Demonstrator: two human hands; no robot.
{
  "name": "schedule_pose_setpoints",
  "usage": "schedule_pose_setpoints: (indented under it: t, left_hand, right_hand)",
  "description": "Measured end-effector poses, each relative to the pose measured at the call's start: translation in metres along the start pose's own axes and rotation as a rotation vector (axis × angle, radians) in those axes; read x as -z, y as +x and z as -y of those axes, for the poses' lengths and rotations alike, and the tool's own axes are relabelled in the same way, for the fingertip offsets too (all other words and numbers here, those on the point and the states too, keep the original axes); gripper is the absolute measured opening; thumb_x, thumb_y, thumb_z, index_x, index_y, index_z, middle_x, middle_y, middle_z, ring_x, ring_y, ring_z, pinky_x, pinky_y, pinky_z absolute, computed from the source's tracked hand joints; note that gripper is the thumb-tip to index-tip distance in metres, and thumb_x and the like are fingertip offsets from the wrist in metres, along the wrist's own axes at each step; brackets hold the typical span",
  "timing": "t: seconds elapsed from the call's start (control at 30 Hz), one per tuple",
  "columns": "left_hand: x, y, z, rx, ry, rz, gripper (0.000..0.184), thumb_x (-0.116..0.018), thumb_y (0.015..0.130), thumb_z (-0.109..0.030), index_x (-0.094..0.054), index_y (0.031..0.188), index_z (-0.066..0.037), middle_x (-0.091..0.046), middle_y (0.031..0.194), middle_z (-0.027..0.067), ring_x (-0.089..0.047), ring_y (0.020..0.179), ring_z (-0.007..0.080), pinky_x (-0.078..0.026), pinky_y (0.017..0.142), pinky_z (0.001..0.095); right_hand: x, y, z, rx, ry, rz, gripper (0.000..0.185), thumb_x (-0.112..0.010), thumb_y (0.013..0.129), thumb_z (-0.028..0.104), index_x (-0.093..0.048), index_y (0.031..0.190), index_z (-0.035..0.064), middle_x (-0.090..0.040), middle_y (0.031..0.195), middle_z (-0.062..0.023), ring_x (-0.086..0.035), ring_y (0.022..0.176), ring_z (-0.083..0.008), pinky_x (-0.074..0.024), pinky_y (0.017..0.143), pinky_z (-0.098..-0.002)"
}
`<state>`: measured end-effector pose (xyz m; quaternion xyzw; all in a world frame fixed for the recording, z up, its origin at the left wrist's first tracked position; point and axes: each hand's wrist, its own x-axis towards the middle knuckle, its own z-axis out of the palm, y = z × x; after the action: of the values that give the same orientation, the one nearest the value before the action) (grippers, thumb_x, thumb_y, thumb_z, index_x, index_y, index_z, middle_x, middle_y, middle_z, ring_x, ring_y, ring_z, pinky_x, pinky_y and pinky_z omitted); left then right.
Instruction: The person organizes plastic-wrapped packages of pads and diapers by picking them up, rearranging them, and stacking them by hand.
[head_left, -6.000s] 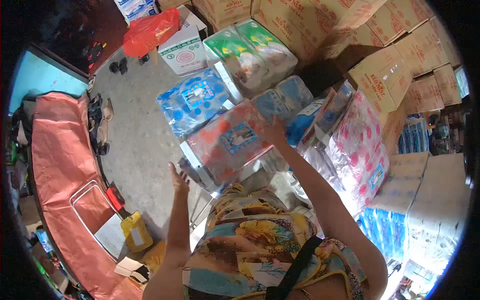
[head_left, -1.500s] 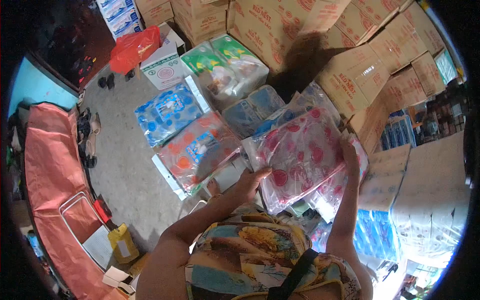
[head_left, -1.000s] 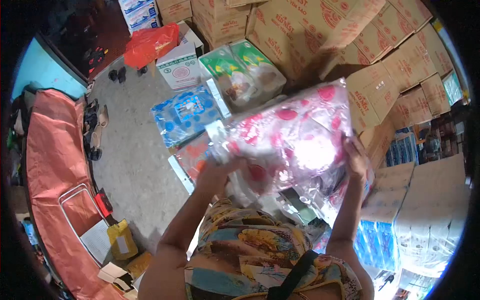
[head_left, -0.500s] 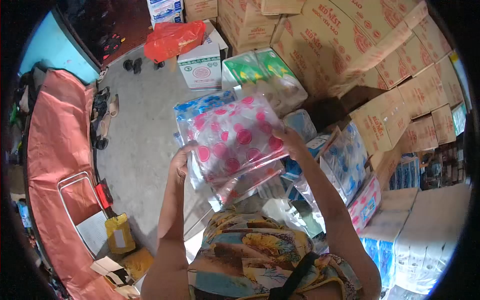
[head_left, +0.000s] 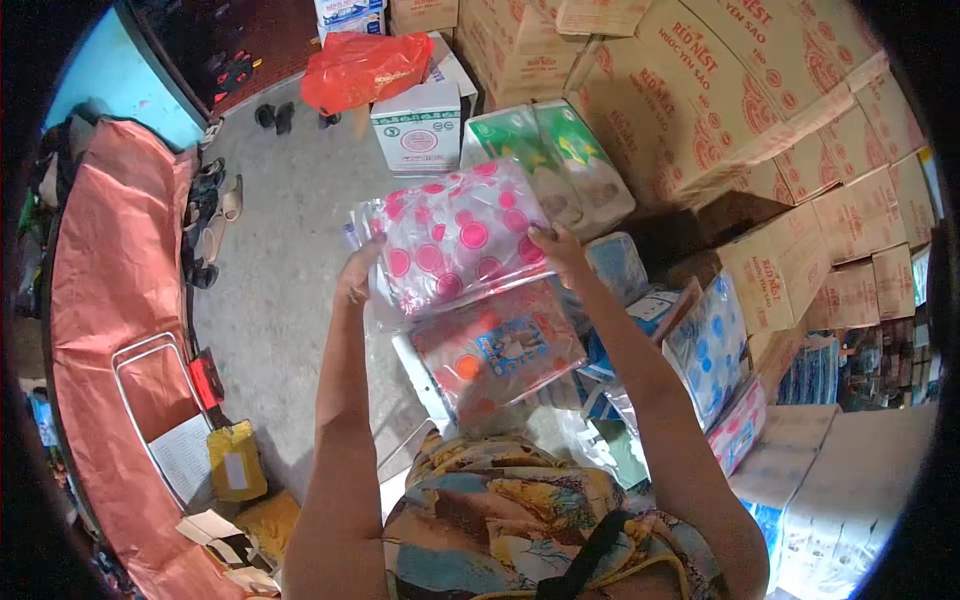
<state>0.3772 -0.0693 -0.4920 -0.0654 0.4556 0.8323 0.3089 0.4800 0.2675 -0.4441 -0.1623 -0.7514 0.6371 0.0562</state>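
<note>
Gripping the pink pack (head_left: 465, 235) by its two ends, with the left hand (head_left: 361, 270) and the right hand (head_left: 562, 254). Holding it just past a red pack (head_left: 465, 350) on the near side of the hands, with a white box (head_left: 420, 130) and a green pack (head_left: 583, 170) on the far side.

Your left hand (head_left: 361, 270) and right hand (head_left: 562, 253) grip opposite edges of a pink-dotted package (head_left: 460, 238), with an orange-dotted package (head_left: 505, 350) nearer you and a white carton (head_left: 417, 135) farther off.
</note>
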Motion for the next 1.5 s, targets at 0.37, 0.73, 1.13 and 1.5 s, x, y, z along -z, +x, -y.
schedule_pose_setpoints:
  t: [0.37, 0.73, 1.13, 1.5]
  left_hand:
    - [0.009, -0.029, 0.043, -0.334, 0.552, -0.296, 0.068, -0.045, 0.081, -0.039, -0.017, 0.126, 0.004, -0.031, 0.125, 0.0162, -0.032, 0.114, 0.0258, -0.025, 0.094, 0.0335]
    - [0.023, -0.020, 0.056, -0.313, 0.369, -0.172, 0.053, -0.036, 0.086, -0.036, -0.028, 0.121, 0.002, -0.038, 0.119, 0.0102, -0.037, 0.108, 0.0150, -0.023, 0.094, 0.0284]
    - [0.025, -0.021, 0.062, -0.760, 1.096, -0.910, 0.069, -0.053, 0.076, -0.041, -0.024, 0.125, -0.002, -0.033, 0.123, 0.0213, -0.037, 0.109, 0.0323, -0.032, 0.088, 0.0390]
    - [-0.174, -0.091, 0.106, -0.529, 0.634, -0.163, 0.054, -0.057, 0.076, -0.026, -0.034, 0.119, -0.003, -0.043, 0.113, 0.0120, -0.045, 0.098, 0.0211, -0.038, 0.082, 0.0348]
  right_hand:
    - [-0.017, -0.008, -0.077, 0.027, -0.466, -0.003, 0.071, -0.059, 0.072, 0.031, -0.021, 0.127, 0.0053, -0.037, 0.120, -0.0172, -0.034, 0.112, -0.0266, -0.0301, 0.091, -0.0327]
    - [-0.048, -0.002, -0.042, 0.387, -0.500, -0.051, 0.065, -0.057, 0.071, 0.031, -0.028, 0.123, 0.0059, -0.040, 0.117, -0.0188, -0.042, 0.106, -0.0301, -0.0338, 0.087, -0.0363]
    - [-0.014, -0.079, 0.006, 0.028, -0.716, 0.114, 0.044, -0.055, 0.069, 0.031, -0.047, 0.104, 0.0042, -0.048, 0.100, -0.0186, -0.047, 0.087, -0.0357, -0.0381, 0.073, -0.0478]
    - [0.142, -0.256, 0.068, 0.201, -0.705, -0.430, 0.037, -0.062, 0.067, 0.009, -0.051, 0.101, 0.0033, -0.054, 0.095, -0.0131, -0.051, 0.088, -0.0282, -0.0405, 0.077, -0.0344]
